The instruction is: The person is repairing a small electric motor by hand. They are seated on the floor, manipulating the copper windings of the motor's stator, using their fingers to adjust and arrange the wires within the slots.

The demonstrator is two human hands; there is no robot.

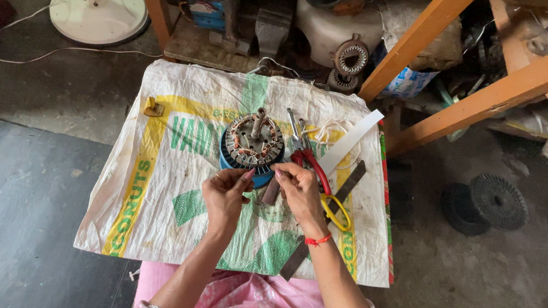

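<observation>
both hands are meeting at the near edge of the fan motor stator (pixel 253 144) on the woven sack (pixel 152 183): the left hand (pixel 225 196) and right hand (pixel 298 190) are pinching something too fine to make out. the stator is looking heavy and rigid, its copper windings fragile, so gripping the blue outer ring seems safest. beyond it, red-handled pliers (pixel 307 157) and yellow-handled scissors (pixel 335 209) are lying just beside.

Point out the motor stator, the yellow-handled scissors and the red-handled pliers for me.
motor stator (pixel 253 143): head view, on its copper windings.
yellow-handled scissors (pixel 337 211): head view, on the yellow handle loop.
red-handled pliers (pixel 311 162): head view, on a red handle.
</observation>
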